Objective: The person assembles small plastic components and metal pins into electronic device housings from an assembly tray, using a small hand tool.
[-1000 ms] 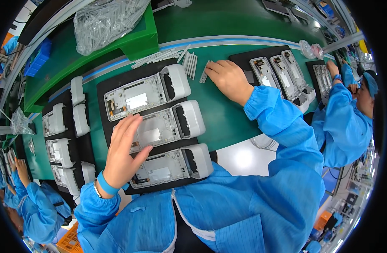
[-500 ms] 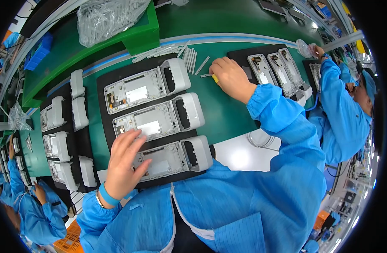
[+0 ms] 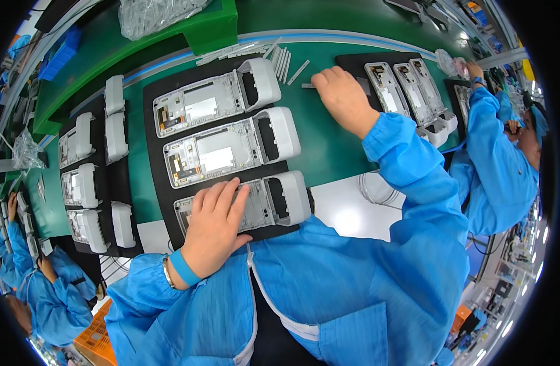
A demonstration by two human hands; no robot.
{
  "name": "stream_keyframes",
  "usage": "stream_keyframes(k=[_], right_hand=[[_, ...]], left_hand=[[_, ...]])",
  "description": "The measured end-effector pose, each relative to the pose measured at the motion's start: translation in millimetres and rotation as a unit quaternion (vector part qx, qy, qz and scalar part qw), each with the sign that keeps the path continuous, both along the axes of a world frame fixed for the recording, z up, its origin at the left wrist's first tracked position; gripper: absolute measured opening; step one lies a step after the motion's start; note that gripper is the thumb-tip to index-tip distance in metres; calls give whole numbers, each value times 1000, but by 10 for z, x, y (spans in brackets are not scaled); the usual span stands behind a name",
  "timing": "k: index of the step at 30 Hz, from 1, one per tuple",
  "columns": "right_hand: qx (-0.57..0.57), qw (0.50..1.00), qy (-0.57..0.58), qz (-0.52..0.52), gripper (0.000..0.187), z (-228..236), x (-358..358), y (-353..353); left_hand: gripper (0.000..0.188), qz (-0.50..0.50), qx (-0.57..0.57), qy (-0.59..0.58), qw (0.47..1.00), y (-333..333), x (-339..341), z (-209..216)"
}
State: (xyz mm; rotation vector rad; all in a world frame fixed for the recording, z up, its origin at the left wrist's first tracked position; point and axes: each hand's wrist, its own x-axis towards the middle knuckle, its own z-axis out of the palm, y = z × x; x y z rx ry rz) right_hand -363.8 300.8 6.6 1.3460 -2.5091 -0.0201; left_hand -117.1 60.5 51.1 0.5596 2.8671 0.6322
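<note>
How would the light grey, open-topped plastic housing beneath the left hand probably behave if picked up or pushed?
The housing is probably stiff: its moulded walls look straight. It may feel unbalanced, since the hollow grey block stands at only one end. It seems unlikely to roll, as it lies on the flat black mat.

Right of the black mat (image 3: 176, 80), the right hand (image 3: 345, 100) has its fingertips at a pale strip (image 3: 307, 86) on the green desk (image 3: 325, 146), while the left hand (image 3: 214, 224) covers part of the mat's nearest grey device housing (image 3: 257, 206).
</note>
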Motion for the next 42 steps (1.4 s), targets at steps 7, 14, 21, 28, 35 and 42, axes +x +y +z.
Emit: stream_keyframes(k=[7, 14, 21, 28, 35, 42], right_hand=[[-335, 628, -664, -228, 14, 543, 643, 358], [-405, 359, -806, -241, 21, 271, 1372, -7], [-425, 303, -831, -192, 26, 156, 1545, -194], [-416, 368, -811, -185, 31, 240, 1593, -314], [-349, 420, -811, -208, 42, 323, 1546, -369], [-366, 427, -805, -187, 24, 314, 1544, -424]], left_hand=[[95, 51, 81, 4, 995, -23, -6, -117], [96, 57, 144, 23, 988, -77, -13, -73], [97, 64, 157, 36, 985, -82, 28, -71], [98, 57, 162, 34, 985, -88, 55, -95], [99, 53, 167, 46, 984, -116, 60, -124], [99, 53, 181, 50, 981, -133, 70, -161]])
